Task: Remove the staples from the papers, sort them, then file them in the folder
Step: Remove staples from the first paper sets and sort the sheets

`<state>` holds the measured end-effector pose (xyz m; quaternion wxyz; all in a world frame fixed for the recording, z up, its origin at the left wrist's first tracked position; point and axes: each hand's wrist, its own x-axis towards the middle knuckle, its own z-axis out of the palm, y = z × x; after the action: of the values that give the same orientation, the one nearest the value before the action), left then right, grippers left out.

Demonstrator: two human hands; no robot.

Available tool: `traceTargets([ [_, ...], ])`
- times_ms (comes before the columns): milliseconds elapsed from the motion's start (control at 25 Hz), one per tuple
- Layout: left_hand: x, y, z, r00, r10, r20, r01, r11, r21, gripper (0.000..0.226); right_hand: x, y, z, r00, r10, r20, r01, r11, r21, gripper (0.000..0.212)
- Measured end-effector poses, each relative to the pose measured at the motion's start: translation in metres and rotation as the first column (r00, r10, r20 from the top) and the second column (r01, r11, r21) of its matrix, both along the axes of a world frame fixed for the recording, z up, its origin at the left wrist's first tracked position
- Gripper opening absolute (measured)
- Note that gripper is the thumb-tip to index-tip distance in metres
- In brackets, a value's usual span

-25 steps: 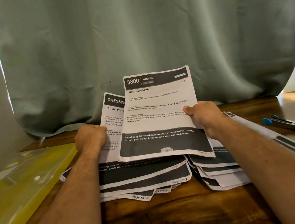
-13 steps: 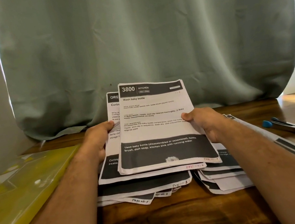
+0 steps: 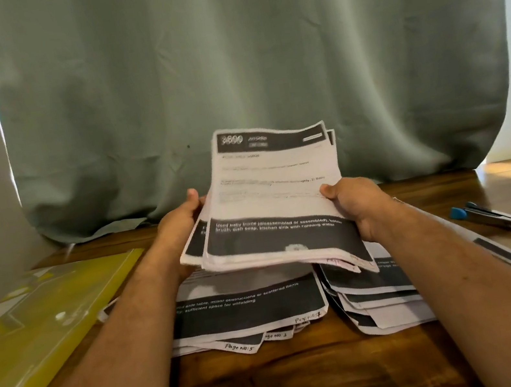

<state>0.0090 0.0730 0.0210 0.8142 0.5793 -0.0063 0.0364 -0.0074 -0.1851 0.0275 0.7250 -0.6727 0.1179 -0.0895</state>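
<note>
Both hands grip a sheaf of papers (image 3: 269, 204) above the tabletop (image 3: 314, 380): left hand (image 3: 180, 222) at its left edge, right hand (image 3: 356, 202) at its right; folder (image 3: 32, 328) lies left

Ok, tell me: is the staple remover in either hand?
No. The staple remover lies on the table, apart from both hands, which hold papers.

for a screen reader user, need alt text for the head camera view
Both hands, left hand and right hand, hold a sheaf of printed pages above loose pages on a wooden table. A yellow folder lies left, a staple remover right.
</note>
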Motion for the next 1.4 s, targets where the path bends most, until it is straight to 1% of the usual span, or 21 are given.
traceTargets([
  [80,0.000,-0.001,-0.002,0.999,-0.010,0.037,0.011,1.000,-0.017,0.044,0.001,-0.011,0.002,0.997,-0.083,0.012,0.081,0.992,0.096,0.024],
  [160,0.002,-0.002,-0.005,1.000,-0.014,0.019,0.013,0.999,0.048,0.041,0.001,-0.026,0.004,0.991,-0.136,-0.018,0.137,0.980,0.146,0.023],
  [240,0.002,-0.002,-0.007,1.000,0.017,-0.008,-0.016,0.992,0.128,0.041,-0.002,-0.041,0.003,0.985,-0.158,-0.064,0.165,0.979,0.123,0.022],
  [400,0.003,-0.006,-0.011,0.999,0.022,-0.036,-0.014,0.977,0.212,0.039,-0.010,-0.070,-0.007,0.968,-0.204,-0.147,0.216,0.974,0.074,0.024],
  [480,0.003,-0.010,-0.014,0.998,0.023,-0.052,-0.010,0.968,0.250,0.040,-0.013,-0.078,-0.010,0.965,-0.211,-0.157,0.216,0.976,0.012,0.026],
  [560,0.001,-0.015,-0.015,0.997,0.000,-0.074,0.019,0.964,0.264,0.046,-0.015,-0.076,-0.009,0.972,-0.195,-0.132,0.187,0.980,-0.069,0.025],
  [640,-0.001,-0.022,-0.016,0.993,-0.085,-0.080,0.101,0.970,0.220,0.063,-0.015,-0.067,-0.002,0.985,-0.145,-0.091,0.128,0.977,-0.171,0.019],
  [720,-0.005,-0.030,-0.016,0.973,-0.211,-0.090,0.224,0.957,0.186,0.077,-0.011,-0.061,0.003,0.994,-0.093,-0.063,0.074,0.964,-0.255,0.019],
  [760,-0.008,-0.035,-0.017,0.959,-0.263,-0.103,0.279,0.940,0.196,0.076,-0.009,-0.060,0.003,0.996,-0.071,-0.058,0.053,0.960,-0.275,0.021],
  [800,-0.010,-0.040,-0.018,0.948,-0.301,-0.104,0.317,0.926,0.207,0.069,-0.008,-0.061,0.002,0.997,-0.052,-0.057,0.034,0.956,-0.292,0.020],
  [880,-0.013,-0.051,-0.022,0.932,-0.351,-0.089,0.362,0.906,0.219,0.046,-0.007,-0.064,-0.002,0.998,-0.024,-0.051,0.006,0.945,-0.327,0.020],
  [920,-0.015,-0.058,-0.024,0.928,-0.363,-0.079,0.372,0.906,0.201,0.035,-0.007,-0.066,-0.003,0.999,-0.005,-0.044,-0.010,0.937,-0.348,0.022],
  [960,-0.017,-0.064,-0.023,0.928,-0.367,-0.072,0.374,0.911,0.176,0.029,-0.006,-0.067,-0.005,1.000,0.013,-0.026,-0.022,0.927,-0.375,0.024],
  [1040,-0.021,-0.075,-0.016,0.932,-0.357,-0.061,0.362,0.916,0.173,0.030,-0.006,-0.067,-0.005,1.000,0.025,0.019,-0.015,0.916,-0.401,0.026],
  [1120,-0.019,-0.082,0.000,0.931,-0.364,-0.032,0.361,0.904,0.228,0.031,-0.007,-0.065,-0.001,0.997,0.031,0.069,-0.008,0.951,-0.308,0.019],
  [1160,-0.017,-0.086,0.009,0.931,-0.365,-0.019,0.357,0.897,0.260,0.032,-0.008,-0.067,0.001,0.992,0.036,0.118,-0.005,0.967,-0.254,0.016],
  [1200,-0.014,-0.089,0.016,0.936,-0.352,-0.006,0.339,0.896,0.287,0.034,-0.009,-0.069,0.003,0.983,0.052,0.179,-0.014,0.979,-0.206,0.019],
  [1280,-0.010,-0.098,0.022,0.955,-0.294,0.029,0.274,0.918,0.287,0.036,-0.010,-0.077,0.004,0.958,0.090,0.272,-0.052,0.988,-0.143,0.028],
  [1400,-0.011,-0.109,0.009,0.980,-0.160,0.114,0.127,0.958,0.256,0.028,-0.010,-0.083,0.000,0.946,0.079,0.316,-0.018,0.982,-0.190,0.031],
])
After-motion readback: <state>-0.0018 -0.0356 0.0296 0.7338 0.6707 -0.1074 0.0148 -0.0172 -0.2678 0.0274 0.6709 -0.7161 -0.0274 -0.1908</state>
